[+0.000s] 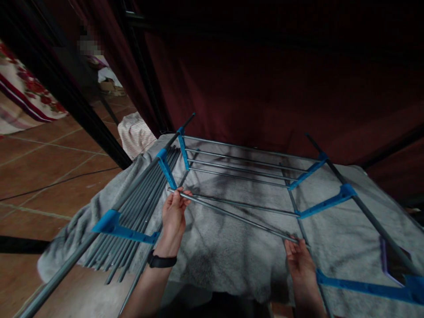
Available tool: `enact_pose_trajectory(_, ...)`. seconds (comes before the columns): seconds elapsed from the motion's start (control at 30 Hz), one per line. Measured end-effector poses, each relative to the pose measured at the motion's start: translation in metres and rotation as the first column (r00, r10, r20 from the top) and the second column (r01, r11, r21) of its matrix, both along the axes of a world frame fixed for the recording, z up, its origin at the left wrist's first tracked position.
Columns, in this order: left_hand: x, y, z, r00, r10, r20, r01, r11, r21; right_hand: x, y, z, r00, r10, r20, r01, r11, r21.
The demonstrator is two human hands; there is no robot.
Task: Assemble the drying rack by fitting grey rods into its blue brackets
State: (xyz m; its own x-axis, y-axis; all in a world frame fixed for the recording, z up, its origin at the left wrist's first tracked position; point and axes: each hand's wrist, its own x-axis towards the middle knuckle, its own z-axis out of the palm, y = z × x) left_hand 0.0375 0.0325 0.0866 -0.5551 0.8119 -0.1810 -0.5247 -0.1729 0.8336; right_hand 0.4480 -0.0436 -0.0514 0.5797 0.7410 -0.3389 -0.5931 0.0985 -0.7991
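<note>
A thin grey metal rod [232,214] runs slantwise between my two hands above a grey blanket [228,251]. My left hand [174,216], with a black wristband, pinches the rod's left end close to a blue plastic bracket [166,168]. My right hand [300,260] grips the rod's right end lower down. Beyond the rod, several more grey rods [238,165] sit fitted between blue brackets [308,172] of a rack frame.
A bundle of loose grey rods [139,212] lies at the left on the blanket, beside a long frame tube [99,234]. More blue brackets [364,287] lie at the right. Dark red fabric [265,88] hangs behind. Tiled floor [49,176] is at the left.
</note>
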Motion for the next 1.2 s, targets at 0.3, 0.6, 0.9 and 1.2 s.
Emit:
enact_pose_trajectory(0.3,0.002,-0.005,0.003,0.999,-0.005,-0.034,0.006,1.0,0.028,0.002,0.0,-0.001,0.997,-0.006,-0.073,0.004,1.0,-0.023)
enact_pose_trajectory(0.6,0.01,-0.012,0.008,0.996,-0.077,-0.036,0.078,0.996,0.031,-0.001,-0.002,-0.002,1.0,-0.02,-0.006,0.02,1.0,-0.005)
enact_pose_trajectory(0.9,0.019,-0.014,0.008,0.993,-0.116,-0.031,0.115,0.993,-0.031,0.006,-0.001,-0.01,0.999,-0.032,-0.032,0.031,0.999,-0.04)
enact_pose_trajectory(1.2,0.027,-0.015,0.006,0.99,-0.117,-0.073,0.114,0.993,-0.042,0.01,0.002,-0.016,0.998,-0.021,-0.054,0.016,0.997,-0.08)
